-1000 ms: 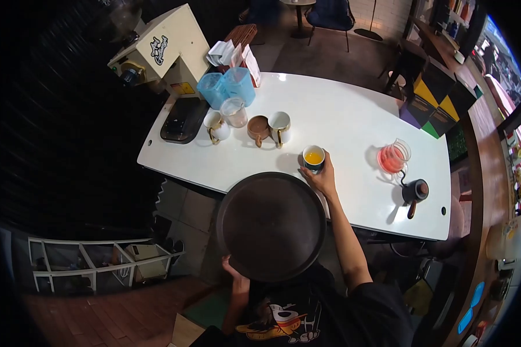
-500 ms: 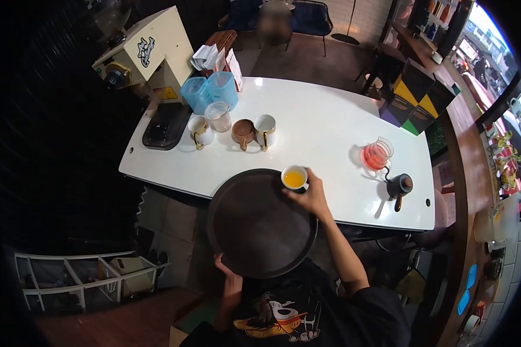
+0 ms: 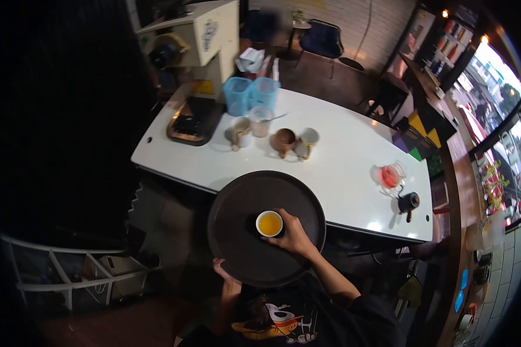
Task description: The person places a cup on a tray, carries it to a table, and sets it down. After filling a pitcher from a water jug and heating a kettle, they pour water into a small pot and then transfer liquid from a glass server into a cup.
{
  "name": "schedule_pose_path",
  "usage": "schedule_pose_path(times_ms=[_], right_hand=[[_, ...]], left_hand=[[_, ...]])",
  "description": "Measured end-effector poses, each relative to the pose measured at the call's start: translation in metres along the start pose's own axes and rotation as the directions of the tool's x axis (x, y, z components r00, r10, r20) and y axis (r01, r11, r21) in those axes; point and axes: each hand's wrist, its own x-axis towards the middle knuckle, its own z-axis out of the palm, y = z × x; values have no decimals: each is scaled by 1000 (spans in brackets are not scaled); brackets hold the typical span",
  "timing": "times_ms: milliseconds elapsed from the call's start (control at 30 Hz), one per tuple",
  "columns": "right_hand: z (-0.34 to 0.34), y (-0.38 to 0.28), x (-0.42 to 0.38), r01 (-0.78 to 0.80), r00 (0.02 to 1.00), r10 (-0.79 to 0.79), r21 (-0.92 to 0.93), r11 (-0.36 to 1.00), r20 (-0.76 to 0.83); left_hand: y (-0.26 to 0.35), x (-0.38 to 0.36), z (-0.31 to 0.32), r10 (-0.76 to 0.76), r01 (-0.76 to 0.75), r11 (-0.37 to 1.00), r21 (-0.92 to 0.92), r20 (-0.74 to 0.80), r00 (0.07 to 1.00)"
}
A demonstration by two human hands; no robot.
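A small white cup (image 3: 270, 224) of yellow-orange liquid is in the grip of my right hand (image 3: 291, 236), over the middle of a round dark tray (image 3: 237, 202). Whether the cup's base touches the tray is hidden. At the tray's near-left edge my left hand (image 3: 228, 274) holds it from below; its fingers are mostly out of sight under the tray. The tray overlaps the front edge of a white table (image 3: 353, 168).
On the table stand a white mug (image 3: 241, 134), a clear cup (image 3: 261, 122) with a spoon, a brown mug (image 3: 284, 141) and another white mug (image 3: 308, 141). A grinder (image 3: 214, 34) and blue containers (image 3: 237, 97) are behind. A glass server (image 3: 389, 176) and kettle (image 3: 408, 201) sit right.
My right hand has carried the cup from above the table edge down and left to over the tray's middle. My left hand stays under the tray. The view has shifted.
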Motion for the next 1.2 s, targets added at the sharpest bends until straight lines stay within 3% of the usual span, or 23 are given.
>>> schedule_pose_path(times_ms=[200, 267, 333, 400, 433, 467, 533, 567, 600, 633, 700, 733, 767, 800, 833, 867, 900, 933, 1000, 1033, 1100, 1133, 1200], right_hand=[[73, -51, 51, 103, 979, -110, 50, 993, 174], [83, -76, 68, 121, 937, -131, 51, 991, 324], [96, -75, 86, 176, 948, -203, 129, 976, 244], [107, -76, 108, 143, 981, -153, 89, 986, 121], [117, -75, 123, 161, 986, -165, 107, 981, 26], [125, -77, 137, 197, 980, -197, -3, 980, -37], [151, -67, 168, 214, 974, -221, -121, 969, -53], [170, -66, 180, 223, 973, -227, -105, 969, -31], [188, -68, 194, 67, 996, -74, 162, 984, 39], [205, -69, 208, -115, 987, 60, 397, 911, 147], [245, -67, 235, -117, 977, 18, 460, 880, 214], [267, -65, 246, -135, 976, 33, 481, 866, 214], [285, -62, 259, -137, 973, 26, 490, 861, 227], [302, -62, 271, -234, 953, 87, 521, 821, 291], [319, -65, 286, -325, 925, 140, 546, 772, 353], [333, -69, 300, -322, 925, 128, 556, 766, 359], [342, -78, 314, -369, 908, 140, 598, 711, 394], [353, -85, 330, -411, 893, 147, 634, 655, 426], [381, -75, 361, -397, 906, 155, 661, 637, 394], [394, -67, 375, -345, 929, 154, 642, 685, 336], [413, -60, 403, -289, 957, 208, 614, 735, 202], [419, -65, 424, -276, 961, 203, 618, 736, 187], [424, -69, 447, -298, 954, 229, 711, 637, 194]], left_hand=[[76, 50, -115, 347, -333, 933, 138, -99, 933], [121, 18, -66, 300, -298, 953, 53, -25, 954], [165, -14, -4, 260, -260, 965, 5, 40, 965], [197, -31, 23, 302, -302, 953, -12, 67, 951], [210, -32, 17, 331, -331, 944, -13, 49, 942], [222, -30, 7, 393, -393, 920, -9, 28, 919], [246, -19, -15, 474, -474, 881, -3, -9, 881], [260, -10, -29, 547, -552, 834, -5, -123, 828], [274, 1, -43, 608, -625, 781, -1, -232, 759], [287, 12, -61, 621, -641, 768, -2, -245, 745], [314, 28, -89, 792, -787, 594, 168, 46, 608], [330, 31, -70, 804, -796, 580, 173, 39, 594], [347, 36, -50, 710, -710, 704, 37, -76, 700], [364, 42, -36, 584, -604, 789, -114, -167, 794], [377, 56, -50, 597, -616, 780, -107, -168, 785], [388, 75, -75, 817, -764, 572, 297, -125, 563], [404, 91, -92, 944, -737, 234, 634, 33, 328], [427, 108, -93, 946, -739, 222, 636, 42, 320], [465, 140, -92, 840, -812, 503, 296, 54, 540], [478, 149, -84, 837, -808, 510, 296, 47, 546], [520, 188, -56, 523, -510, 839, -189, 20, 852], [541, 200, -10, 520, -505, 842, -189, 36, 853], [562, 205, 63, 558, -524, 830, 193, -302, 773]])
